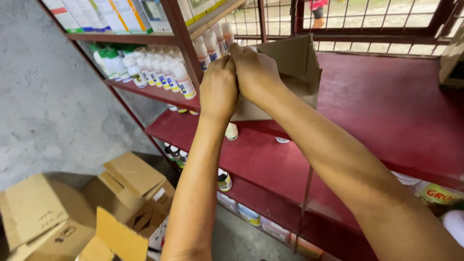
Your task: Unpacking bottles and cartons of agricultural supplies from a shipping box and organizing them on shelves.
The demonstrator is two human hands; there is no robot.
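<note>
A brown cardboard box stands on the dark red shelf, its flaps up. My left hand and my right hand are pressed together at the box's near left corner, fingers closed on the edge of a flap. Both forearms reach up from the bottom of the view and hide the box's lower front. White bottles stand in rows on the shelf just left of my hands.
Open cardboard boxes lie on the floor at lower left beside a grey wall. More bottles and tubs fill the lower shelves. A metal grille closes the back. A red upright post rises next to my left hand.
</note>
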